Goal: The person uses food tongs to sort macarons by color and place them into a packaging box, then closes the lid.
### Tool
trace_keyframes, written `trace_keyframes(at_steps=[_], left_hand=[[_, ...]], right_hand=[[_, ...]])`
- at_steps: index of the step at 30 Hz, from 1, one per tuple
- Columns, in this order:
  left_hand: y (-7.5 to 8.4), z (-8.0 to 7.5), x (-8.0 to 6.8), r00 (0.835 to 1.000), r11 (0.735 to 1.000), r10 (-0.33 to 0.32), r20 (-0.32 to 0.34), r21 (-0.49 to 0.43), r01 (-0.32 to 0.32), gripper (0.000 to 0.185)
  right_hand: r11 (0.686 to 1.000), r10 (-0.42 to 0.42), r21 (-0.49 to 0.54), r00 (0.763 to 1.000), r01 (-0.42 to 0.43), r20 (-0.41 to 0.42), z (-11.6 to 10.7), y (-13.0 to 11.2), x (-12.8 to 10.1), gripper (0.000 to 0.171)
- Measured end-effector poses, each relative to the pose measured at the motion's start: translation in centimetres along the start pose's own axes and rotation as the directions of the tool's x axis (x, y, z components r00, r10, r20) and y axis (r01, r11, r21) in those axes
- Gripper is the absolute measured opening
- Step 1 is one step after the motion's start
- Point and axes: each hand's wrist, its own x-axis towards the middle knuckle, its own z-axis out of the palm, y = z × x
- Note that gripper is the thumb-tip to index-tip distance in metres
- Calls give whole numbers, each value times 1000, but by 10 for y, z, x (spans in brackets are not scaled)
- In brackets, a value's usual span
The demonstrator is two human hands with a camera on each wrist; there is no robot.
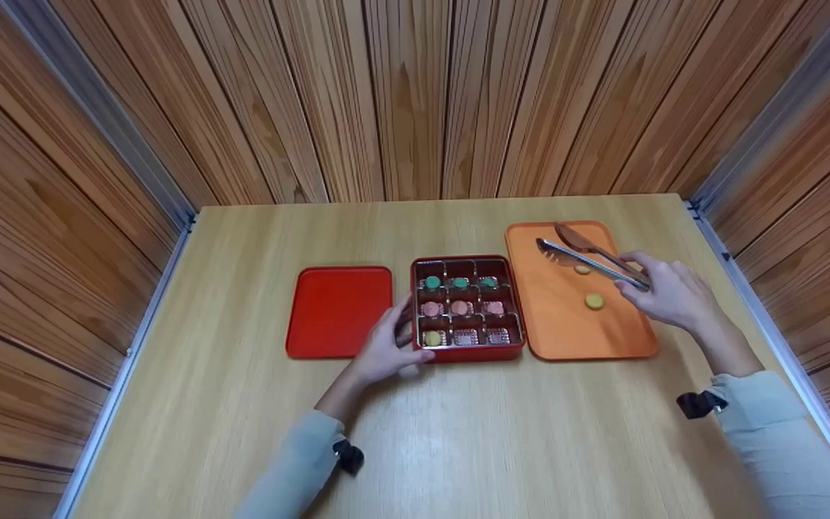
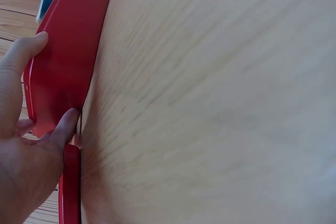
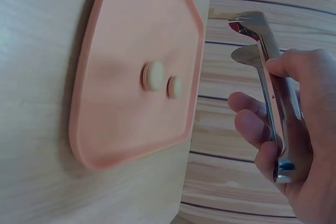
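Observation:
My right hand (image 1: 668, 292) grips metal tongs (image 3: 281, 103), whose arms stand apart with nothing between them. The tongs hang above an orange tray (image 1: 559, 324) on which two yellow macarons (image 1: 594, 301) lie. With thumb and fingers, my left hand (image 1: 386, 344) holds the left front corner of a red box (image 1: 469, 353). Inside the box is a divided insert: green sweets (image 1: 460, 282) fill the back row and pink ones (image 1: 461, 308) the middle row. A yellow macaron (image 1: 431, 338) sits in the front left compartment; the other two front compartments show only clear liners (image 1: 465, 337).
A flat red lid or tray (image 1: 336, 310) lies left of the box, close to my left hand. The wooden table (image 1: 458, 432) is bounded by wood-panelled walls (image 1: 415, 101) at the back and sides, with metal posts (image 1: 127, 353) along its edges.

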Motion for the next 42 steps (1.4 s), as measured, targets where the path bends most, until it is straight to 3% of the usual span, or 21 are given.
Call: trace_keyframes(at_steps=[10,19,42], left_hand=[[2,0,-1,1000,1000,-2,-7,9,2,119],[0,0,-1,1000,999,-3,-2,40,3,119],[0,0,0,1000,999,-16,-18,40,17,119]], right_hand=[[998,64,13,995,-65,76,-5,20,0,48],[989,139,18,972,-145,192,-6,37,2,52],[977,182,52,933,-208,309,3,55,10,50]])
